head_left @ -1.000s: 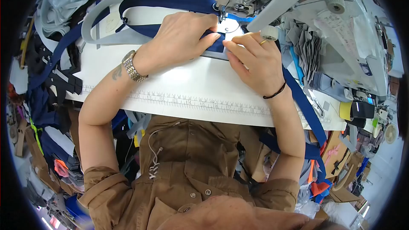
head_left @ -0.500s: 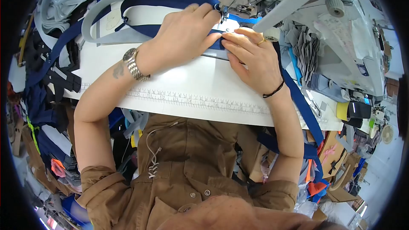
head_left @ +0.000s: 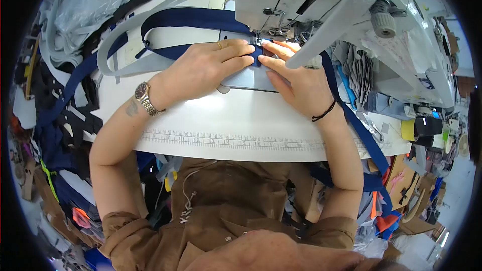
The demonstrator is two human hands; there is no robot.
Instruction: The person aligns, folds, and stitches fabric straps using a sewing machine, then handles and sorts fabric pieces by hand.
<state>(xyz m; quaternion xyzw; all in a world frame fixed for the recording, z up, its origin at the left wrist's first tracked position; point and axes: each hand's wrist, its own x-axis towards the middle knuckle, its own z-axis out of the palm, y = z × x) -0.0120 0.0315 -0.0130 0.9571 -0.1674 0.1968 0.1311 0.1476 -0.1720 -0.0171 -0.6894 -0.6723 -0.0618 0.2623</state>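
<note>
A navy blue strap (head_left: 196,17) loops out to the left of the sewing machine (head_left: 281,0), and part of it lies under my fingers by the presser foot (head_left: 258,37). My left hand (head_left: 203,68) is closed on the strap's lower run, its fingertips just left of the needle area. From the other side, my right hand (head_left: 304,83) rests extended fingertips on the folded strap piece (head_left: 257,56), its thumb apart over the metal plate (head_left: 251,79). The exact contact under both sets of fingers is partly hidden.
A light grey strip (head_left: 104,52) curls beside the navy loop. A printed ruler scale (head_left: 241,141) runs along the white table's front edge. Grey fabric pieces (head_left: 354,70) are stacked right of the machine, and plastic wrap (head_left: 100,0) lies at upper left.
My left hand has come down and left from beside the presser foot, lowering its fingers onto the strap. My right hand stays by the strap's edge. The whole view has shifted slightly.
</note>
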